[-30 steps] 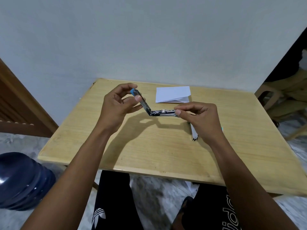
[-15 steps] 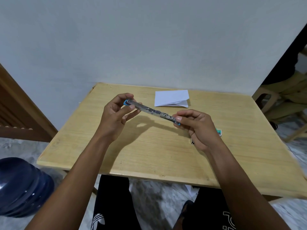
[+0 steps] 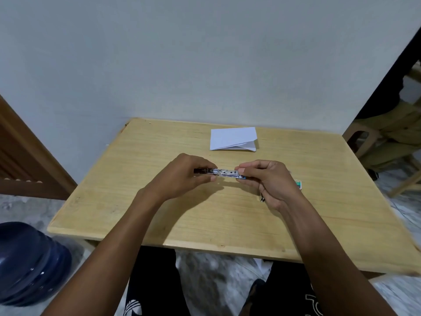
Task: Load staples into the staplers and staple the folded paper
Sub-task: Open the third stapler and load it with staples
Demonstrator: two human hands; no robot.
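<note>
I hold the stapler (image 3: 224, 173) level above the wooden table (image 3: 159, 213), my left hand (image 3: 184, 176) pinching its dark end, my right hand (image 3: 271, 181) pinching the blue-tipped end; the folded paper (image 3: 233, 139) lies beyond, near the wall

A plain pale grey-white wall (image 3: 205, 53) fills the upper half of the view, evenly lit, and a light wooden worktop (image 3: 205, 224) stands pushed against it. To the left a brown slatted wooden panel (image 3: 27, 160) leans along the wall, with a dark blue water jug (image 3: 29, 263) on the grey marbled floor (image 3: 216, 277) below. At the right edge a dark opening (image 3: 387, 87) shows pale wooden furniture (image 3: 364, 137).
</note>
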